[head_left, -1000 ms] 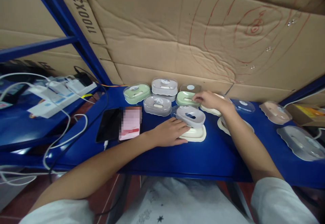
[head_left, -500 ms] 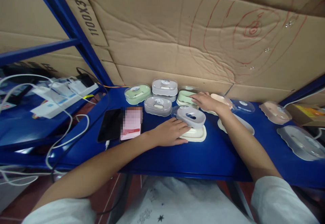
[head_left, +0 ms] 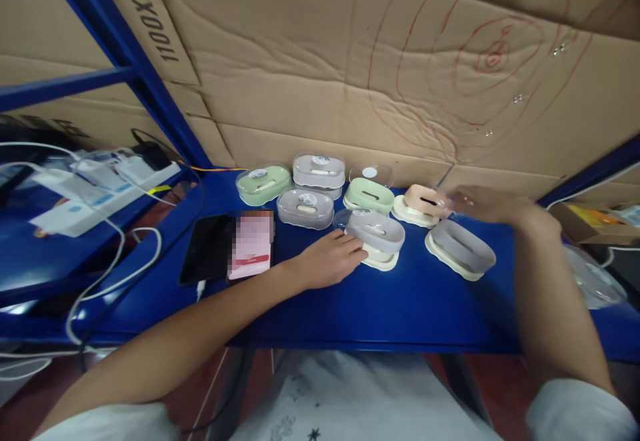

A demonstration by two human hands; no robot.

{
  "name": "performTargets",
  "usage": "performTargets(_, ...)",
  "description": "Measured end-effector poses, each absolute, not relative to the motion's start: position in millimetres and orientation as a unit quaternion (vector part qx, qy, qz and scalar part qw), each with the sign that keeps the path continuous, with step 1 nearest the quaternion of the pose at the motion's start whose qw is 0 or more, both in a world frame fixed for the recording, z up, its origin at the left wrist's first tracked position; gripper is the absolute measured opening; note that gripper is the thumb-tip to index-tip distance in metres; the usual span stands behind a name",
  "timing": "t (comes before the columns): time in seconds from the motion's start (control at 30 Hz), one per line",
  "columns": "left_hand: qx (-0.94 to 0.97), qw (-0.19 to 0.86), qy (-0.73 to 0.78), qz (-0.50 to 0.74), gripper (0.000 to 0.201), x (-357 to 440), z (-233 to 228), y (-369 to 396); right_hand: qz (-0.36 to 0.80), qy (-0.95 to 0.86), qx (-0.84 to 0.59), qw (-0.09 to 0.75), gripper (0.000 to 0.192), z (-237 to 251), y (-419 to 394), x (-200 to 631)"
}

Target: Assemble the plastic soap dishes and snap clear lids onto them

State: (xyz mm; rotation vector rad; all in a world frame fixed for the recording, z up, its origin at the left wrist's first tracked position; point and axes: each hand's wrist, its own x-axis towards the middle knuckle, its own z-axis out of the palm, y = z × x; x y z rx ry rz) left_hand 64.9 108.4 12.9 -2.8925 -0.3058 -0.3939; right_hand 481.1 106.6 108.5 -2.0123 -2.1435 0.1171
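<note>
My left hand (head_left: 327, 259) lies on the blue shelf (head_left: 400, 307), its fingertips against a grey soap dish (head_left: 376, 233) that sits tilted on a cream base. My right hand (head_left: 483, 204) is blurred and hovers at the back right, fingertips close to a pink dish (head_left: 421, 202) on a cream base. Whether it holds anything is unclear. In front of it stands a grey dish on a cream base (head_left: 460, 249). A green dish (head_left: 370, 195) without lid stands behind the tilted one, with a clear lid (head_left: 370, 173) leaning behind it.
Three lidded soap boxes stand at the back left: green (head_left: 263, 184), grey (head_left: 319, 171), grey (head_left: 305, 208). A black phone (head_left: 206, 249) with a pink card (head_left: 250, 244) lies at left. Power strips and white cables (head_left: 100, 181) fill the left shelf. A cardboard wall (head_left: 325, 74) stands behind. A clear lid (head_left: 595, 284) lies far right.
My right hand has swung from the green dish to the right, past the pink dish. The green dish and the lid behind it are now uncovered. My left hand has stayed put.
</note>
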Motion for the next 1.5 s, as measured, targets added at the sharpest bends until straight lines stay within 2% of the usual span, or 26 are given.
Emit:
performTargets(0.13,-0.98,0.101,-0.106,-0.133,0.01,66.5,9.9,109.1,0.111,-0.695,-0.709,0.035,0.062,80.9,63.1,505.3)
performTargets(0.2,-0.98,0.098,-0.106,-0.134,0.01,66.5,8.5,109.9,0.147,-0.702,-0.696,0.037,0.063,68.1,54.7,504.2)
performTargets(0.27,-0.981,0.097,-0.104,-0.134,0.01,66.0,7.7,110.6,0.162,-0.713,-0.68,0.061,0.055,59.2,55.1,500.0)
performTargets(0.37,-0.982,0.097,-0.102,-0.128,0.012,64.9,7.5,111.1,0.121,-0.732,-0.658,0.129,0.047,52.9,63.1,491.8)
performTargets(0.5,-0.983,0.092,-0.103,-0.121,0.015,64.6,7.9,110.9,0.007,-0.755,-0.619,0.215,0.052,50.3,70.9,468.2)
performTargets(0.67,-0.984,0.091,-0.105,-0.114,0.017,65.1,8.6,110.3,-0.127,-0.705,-0.661,0.222,0.052,57.4,71.8,450.8)
performTargets(0.83,-0.983,0.097,-0.105,-0.112,0.017,64.7,10.3,109.1,-0.191,-0.52,-0.795,0.248,0.051,61.3,64.0,516.0)
performTargets(1.0,-0.984,0.097,-0.104,-0.111,0.017,65.3,9.7,108.6,-0.149,-0.317,-0.907,0.233,0.067,32.9,52.8,588.0)
performTargets(1.13,-0.983,0.099,-0.105,-0.116,0.018,65.0,8.6,108.8,-0.121,-0.276,-0.924,0.237,0.06,17.1,55.0,609.8)
performTargets(1.27,-0.983,0.097,-0.104,-0.118,0.018,64.1,9.2,108.2,-0.107,-0.279,-0.916,0.269,0.073,11.0,60.7,616.1)
performTargets(1.5,-0.982,0.1,-0.104,-0.119,0.019,64.2,10.4,107.7,-0.186,-0.333,-0.854,0.353,0.054,19.5,64.8,615.8)
